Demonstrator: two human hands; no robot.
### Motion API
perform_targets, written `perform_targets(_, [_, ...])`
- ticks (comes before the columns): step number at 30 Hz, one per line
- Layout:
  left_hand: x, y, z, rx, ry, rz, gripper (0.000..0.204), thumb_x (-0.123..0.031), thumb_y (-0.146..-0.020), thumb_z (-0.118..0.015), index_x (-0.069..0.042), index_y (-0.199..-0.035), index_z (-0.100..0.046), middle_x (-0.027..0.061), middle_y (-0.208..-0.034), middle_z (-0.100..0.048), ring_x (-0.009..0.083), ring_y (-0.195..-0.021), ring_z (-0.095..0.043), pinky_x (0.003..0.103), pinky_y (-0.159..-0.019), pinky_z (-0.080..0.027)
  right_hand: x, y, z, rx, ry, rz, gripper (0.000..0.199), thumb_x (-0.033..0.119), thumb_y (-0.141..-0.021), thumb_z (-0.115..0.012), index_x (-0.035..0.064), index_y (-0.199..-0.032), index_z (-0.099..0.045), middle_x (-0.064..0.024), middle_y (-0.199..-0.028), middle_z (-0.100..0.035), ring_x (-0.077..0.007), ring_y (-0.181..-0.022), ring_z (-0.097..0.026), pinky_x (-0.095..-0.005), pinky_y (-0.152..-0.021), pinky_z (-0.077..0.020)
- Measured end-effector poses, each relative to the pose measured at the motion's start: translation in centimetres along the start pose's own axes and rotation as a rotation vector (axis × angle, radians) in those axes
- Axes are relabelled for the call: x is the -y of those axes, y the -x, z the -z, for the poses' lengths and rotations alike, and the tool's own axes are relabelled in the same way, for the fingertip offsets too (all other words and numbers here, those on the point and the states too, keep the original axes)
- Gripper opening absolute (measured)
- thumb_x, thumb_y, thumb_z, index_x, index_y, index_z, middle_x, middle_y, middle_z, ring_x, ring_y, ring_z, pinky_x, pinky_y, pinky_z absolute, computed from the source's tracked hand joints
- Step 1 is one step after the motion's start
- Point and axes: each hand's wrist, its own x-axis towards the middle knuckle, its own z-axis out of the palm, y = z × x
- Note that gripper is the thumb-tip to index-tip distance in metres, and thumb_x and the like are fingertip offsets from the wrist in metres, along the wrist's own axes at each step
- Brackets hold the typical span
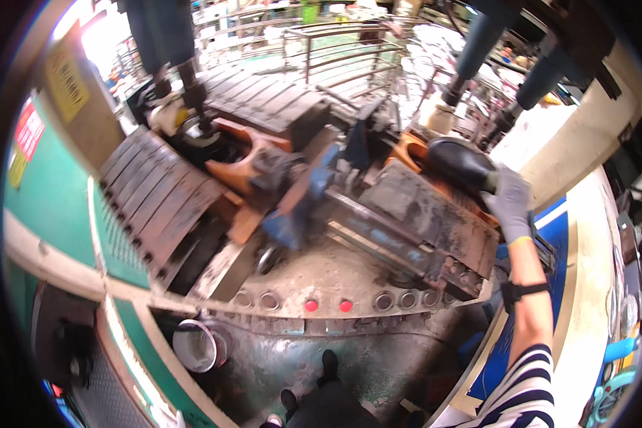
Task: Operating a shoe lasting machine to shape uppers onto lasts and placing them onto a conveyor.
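My right hand [512,203], in a grey glove with a yellow cuff edge, reaches to the right side of the machine. Its fingers close round the near end of a glossy black shoe-shaped piece [460,162]. That piece lies tilted in an orange cradle [409,151], under a blue upright cylinder [481,50]. A second orange cradle [237,165] on the left side holds a dark piece [210,148] beneath another blue cylinder [160,36]. I do not see my left hand.
Ribbed metal covers [160,200] flank the machine's middle. Round buttons and two red ones [311,305] line its front panel. A white bucket [196,348] stands on the floor at lower left. Metal railings [342,53] rise behind. A green cabinet [50,192] stands left.
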Motion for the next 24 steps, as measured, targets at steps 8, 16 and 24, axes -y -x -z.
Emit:
perform_targets(8, [-12.8,-3.1,7.7,-0.146,0.616,-0.512,0.05,-0.017,-0.082,-0.069,-0.006,-0.13,-0.057,0.0199,-0.136,-0.052,0.0354,-0.129,-0.047,0.045,-0.109,-0.036,7.3,6.3,19.4,0.05,-0.736,-0.403,0.074,0.009,-0.071,-0.074,-0.0027,-0.138,-0.045,-0.0199,-0.128,-0.055,-0.0291,-0.118,-0.054,-0.0389,-0.105,-0.0387])
perform_targets(16, [-21.5,2.7,18.0,0.727,2.411,-0.407,0.085,-0.052,-0.089,-0.065,-0.006,-0.15,-0.03,0.0118,-0.155,-0.032,0.0248,-0.144,-0.029,0.043,-0.119,-0.023,40.3,14.2,31.5,0.189,-0.705,0.517,0.084,0.023,-0.056,-0.09,0.0042,-0.129,-0.052,-0.0123,-0.118,-0.06,-0.0291,-0.107,-0.059,-0.0421,-0.092,-0.0457])
perform_targets(24, [-2.4,0.0,9.8,0.093,2.78,0.223,0.063,-0.049,-0.091,-0.062,-0.007,-0.135,-0.048,0.0128,-0.135,-0.057,0.0286,-0.123,-0.055,0.047,-0.107,-0.042,59.4,21.7,32.5,0.292,-1.035,1.018,0.065,0.031,-0.073,-0.077,-0.0009,-0.124,-0.053,-0.0193,-0.119,-0.061,-0.037,-0.103,-0.061,-0.0436,-0.088,-0.0473])
